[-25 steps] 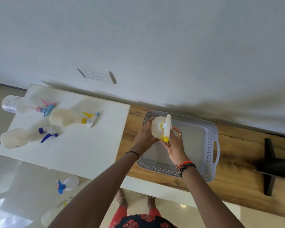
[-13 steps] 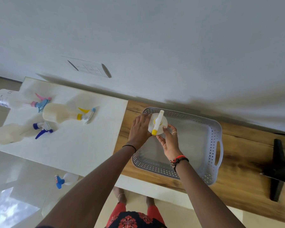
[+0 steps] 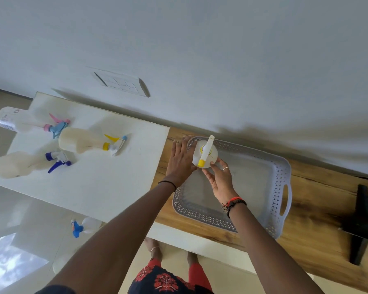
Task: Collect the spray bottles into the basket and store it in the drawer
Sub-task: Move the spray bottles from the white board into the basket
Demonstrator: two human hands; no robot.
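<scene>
— Where's the white plastic spray bottle (image 3: 204, 153) with the yellow nozzle?
— Centre frame, upright in the grey perforated plastic basket (image 3: 283, 187), upper-left corner.
— Hands?
— Left hand (image 3: 180, 160) flat against it; right hand (image 3: 219, 177) grips it with curled fingers.

1 wide-angle head view, worn by the person, looks steeply down and forward, near the basket (image 3: 279, 177). Beyond the basket rises the wall (image 3: 221, 60); left of it lies a white worktop (image 3: 106, 183); below it, the floor (image 3: 19, 219).
</scene>
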